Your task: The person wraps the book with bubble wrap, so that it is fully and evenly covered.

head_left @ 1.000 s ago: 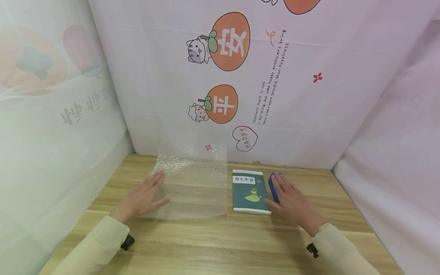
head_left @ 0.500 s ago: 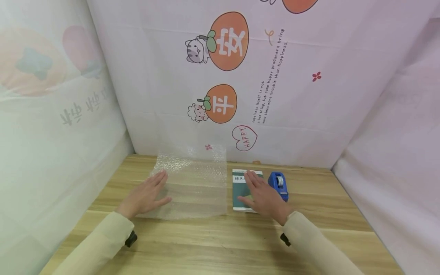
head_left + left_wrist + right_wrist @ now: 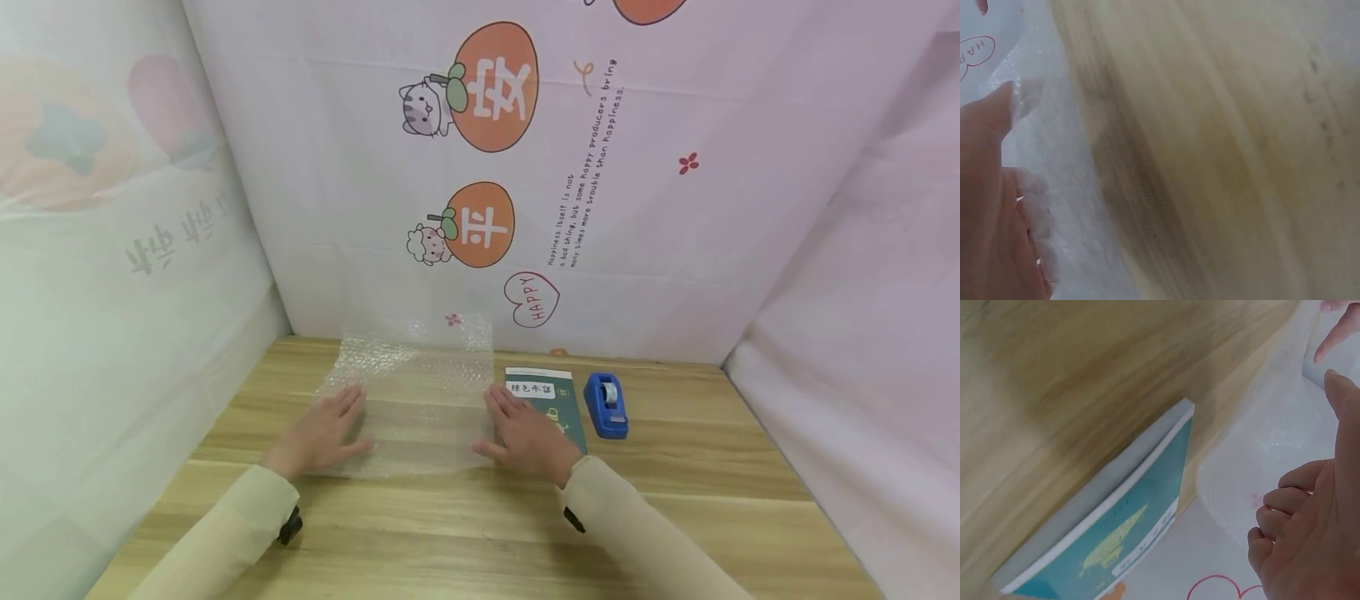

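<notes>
A clear sheet of bubble wrap lies on the wooden table, its far part against the back cloth. My left hand is at the left edge of the sheet, thumb spread from the fingers. In the left wrist view that hand meets the bubble wrap; whether the fingertips lie over or under it is unclear. My right hand is at the right edge of the sheet, thumb apart, holding nothing. It partly covers a green book in the head view. The right wrist view shows the book beside the right hand.
A blue tape dispenser with a roll of tape stands right of the book. Printed white cloth rises behind the wooden table, with pale cloth at the left and right sides.
My right hand has moved left from the tape dispenser, across the book, to the right edge of the bubble wrap. The dispenser has come into full view. The left hand has hardly moved.
</notes>
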`<state>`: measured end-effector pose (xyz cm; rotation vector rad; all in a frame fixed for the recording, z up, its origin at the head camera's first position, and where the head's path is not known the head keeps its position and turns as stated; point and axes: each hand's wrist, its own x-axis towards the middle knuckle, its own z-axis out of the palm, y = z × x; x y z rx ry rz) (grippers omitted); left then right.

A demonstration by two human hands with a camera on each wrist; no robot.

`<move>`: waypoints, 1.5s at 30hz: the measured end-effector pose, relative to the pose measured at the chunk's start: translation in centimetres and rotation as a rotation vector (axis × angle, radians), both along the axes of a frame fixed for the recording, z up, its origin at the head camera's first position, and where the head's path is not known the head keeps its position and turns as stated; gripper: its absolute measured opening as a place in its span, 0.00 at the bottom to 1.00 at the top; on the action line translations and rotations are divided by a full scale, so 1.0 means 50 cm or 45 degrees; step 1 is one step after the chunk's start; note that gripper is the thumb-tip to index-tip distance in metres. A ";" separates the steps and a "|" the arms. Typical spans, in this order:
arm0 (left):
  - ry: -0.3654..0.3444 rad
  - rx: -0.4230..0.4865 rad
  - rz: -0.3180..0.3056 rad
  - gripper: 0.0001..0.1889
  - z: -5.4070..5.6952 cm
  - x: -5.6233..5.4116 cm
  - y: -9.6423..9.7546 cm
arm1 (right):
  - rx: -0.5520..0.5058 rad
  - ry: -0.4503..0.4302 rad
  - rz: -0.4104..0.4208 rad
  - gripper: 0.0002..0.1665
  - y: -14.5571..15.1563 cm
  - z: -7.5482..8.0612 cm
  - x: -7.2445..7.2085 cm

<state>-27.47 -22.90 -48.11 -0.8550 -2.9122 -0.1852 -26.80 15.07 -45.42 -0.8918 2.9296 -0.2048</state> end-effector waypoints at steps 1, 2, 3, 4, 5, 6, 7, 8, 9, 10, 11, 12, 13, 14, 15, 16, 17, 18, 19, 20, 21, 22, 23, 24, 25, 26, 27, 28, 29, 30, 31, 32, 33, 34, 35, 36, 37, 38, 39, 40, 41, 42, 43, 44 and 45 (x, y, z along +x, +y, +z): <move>0.008 0.010 -0.011 0.45 -0.007 -0.002 -0.004 | -0.005 -0.012 0.010 0.53 -0.005 -0.003 0.000; 0.013 0.011 -0.016 0.46 -0.012 -0.003 -0.006 | -0.006 -0.023 0.017 0.53 -0.010 -0.006 0.001; 0.012 0.021 -0.022 0.46 -0.016 -0.003 -0.009 | -0.020 -0.038 0.021 0.53 -0.015 -0.009 0.002; 0.009 0.026 -0.023 0.46 -0.019 -0.004 -0.011 | -0.023 -0.045 0.026 0.53 -0.018 -0.013 0.003; 0.003 0.033 -0.025 0.46 -0.022 -0.005 -0.013 | -0.027 -0.052 0.027 0.53 -0.021 -0.015 0.005; -0.013 0.045 -0.020 0.46 -0.024 -0.005 -0.014 | -0.023 -0.065 0.023 0.53 -0.024 -0.018 0.007; -0.037 0.058 -0.011 0.46 -0.022 -0.004 -0.014 | -0.017 -0.075 0.021 0.53 -0.026 -0.020 0.008; -0.059 0.065 -0.004 0.46 -0.019 -0.002 -0.014 | -0.008 -0.081 0.019 0.53 -0.027 -0.024 0.010; -0.090 0.082 0.004 0.46 -0.018 -0.002 -0.014 | -0.004 -0.088 0.018 0.53 -0.029 -0.028 0.011; -0.124 0.091 0.015 0.46 -0.017 -0.002 -0.015 | 0.010 -0.094 0.019 0.53 -0.030 -0.031 0.012; -0.162 0.099 0.029 0.46 -0.016 -0.001 -0.016 | 0.017 -0.100 0.018 0.53 -0.030 -0.035 0.013; -0.199 0.107 0.039 0.46 -0.014 0.000 -0.016 | 0.031 -0.105 0.020 0.53 -0.031 -0.039 0.013; -0.232 0.111 0.046 0.46 -0.013 0.001 -0.018 | 0.041 -0.108 0.022 0.53 -0.031 -0.043 0.014; -0.267 0.122 0.050 0.46 -0.011 0.002 -0.019 | 0.052 -0.114 0.022 0.53 -0.031 -0.047 0.014; -0.309 0.132 0.061 0.46 -0.011 0.003 -0.020 | 0.056 -0.122 0.021 0.53 -0.031 -0.050 0.014; -0.339 0.137 0.064 0.47 -0.009 0.005 -0.021 | 0.063 -0.125 0.021 0.53 -0.032 -0.053 0.014; -0.367 0.148 0.062 0.47 -0.007 0.006 -0.022 | 0.070 -0.123 0.022 0.53 -0.032 -0.057 0.014; -0.389 0.155 0.058 0.47 -0.005 0.008 -0.023 | 0.083 -0.120 0.023 0.53 -0.032 -0.060 0.013; -0.420 0.164 0.058 0.47 -0.002 0.011 -0.022 | 0.088 -0.114 0.026 0.54 -0.031 -0.064 0.012; -0.440 0.172 0.059 0.47 0.001 0.013 -0.021 | 0.091 -0.108 0.029 0.54 -0.031 -0.066 0.012; -0.447 0.177 0.063 0.48 -0.006 0.012 -0.023 | 0.093 -0.101 0.033 0.54 -0.030 -0.068 0.012; -0.453 0.180 0.067 0.48 -0.009 0.013 -0.023 | 0.101 -0.090 0.040 0.54 -0.029 -0.069 0.012; -0.460 0.189 0.065 0.48 -0.011 0.014 -0.023 | 0.102 -0.085 0.046 0.54 -0.029 -0.070 0.012; -0.467 0.192 0.069 0.48 -0.013 0.016 -0.023 | 0.099 -0.087 0.049 0.54 -0.028 -0.071 0.012; -0.470 0.193 0.074 0.49 -0.015 0.017 -0.022 | 0.094 -0.090 0.052 0.54 -0.027 -0.070 0.011; -0.462 0.190 0.078 0.49 -0.019 0.016 -0.023 | 0.090 -0.095 0.052 0.54 -0.027 -0.069 0.011; -0.458 0.184 0.084 0.49 -0.022 0.016 -0.024 | 0.089 -0.099 0.053 0.53 -0.027 -0.067 0.010; -0.461 0.174 0.087 0.48 -0.017 0.020 -0.021 | 0.088 -0.101 0.054 0.53 -0.026 -0.067 0.008; -0.462 0.177 0.083 0.48 -0.014 0.022 -0.019 | 0.086 -0.105 0.054 0.53 -0.026 -0.066 0.006; -0.459 0.167 0.092 0.48 -0.013 0.023 -0.017 | 0.084 -0.107 0.053 0.53 -0.026 -0.065 0.005; -0.453 0.166 0.091 0.48 -0.014 0.024 -0.014 | 0.087 -0.109 0.049 0.53 -0.025 -0.064 0.004; -0.451 0.170 0.093 0.48 -0.015 0.025 -0.011 | 0.087 -0.109 0.047 0.53 -0.025 -0.063 0.003; -0.447 0.169 0.097 0.48 -0.018 0.025 -0.009 | 0.088 -0.110 0.045 0.53 -0.025 -0.063 0.003; -0.444 0.172 0.101 0.48 -0.019 0.026 -0.006 | 0.085 -0.109 0.044 0.53 -0.026 -0.062 0.003; -0.438 0.173 0.103 0.48 -0.022 0.027 -0.004 | 0.082 -0.112 0.042 0.53 -0.027 -0.062 0.003; -0.432 0.166 0.113 0.48 -0.024 0.028 -0.002 | 0.077 -0.113 0.039 0.53 -0.028 -0.060 0.004; -0.422 0.170 0.112 0.48 -0.026 0.029 0.000 | 0.077 -0.110 0.039 0.53 -0.030 -0.059 0.005; -0.414 0.169 0.115 0.48 -0.027 0.031 0.002 | 0.071 -0.107 0.040 0.53 -0.032 -0.058 0.006; -0.408 0.172 0.120 0.48 -0.028 0.033 0.005 | 0.072 -0.101 0.044 0.53 -0.035 -0.058 0.007; -0.404 0.179 0.123 0.48 -0.028 0.036 0.008 | 0.073 -0.093 0.046 0.53 -0.038 -0.057 0.008; -0.402 0.187 0.126 0.47 -0.027 0.039 0.011 | 0.079 -0.089 0.047 0.53 -0.041 -0.057 0.008; -0.399 0.194 0.128 0.47 -0.026 0.042 0.015 | 0.084 -0.082 0.047 0.53 -0.045 -0.057 0.009; -0.397 0.202 0.129 0.47 -0.025 0.046 0.019 | 0.088 -0.080 0.048 0.53 -0.048 -0.056 0.010; -0.400 0.207 0.136 0.47 -0.024 0.049 0.023 | 0.092 -0.077 0.048 0.53 -0.052 -0.056 0.011; -0.401 0.211 0.143 0.46 -0.022 0.052 0.027 | 0.099 -0.076 0.049 0.52 -0.056 -0.056 0.011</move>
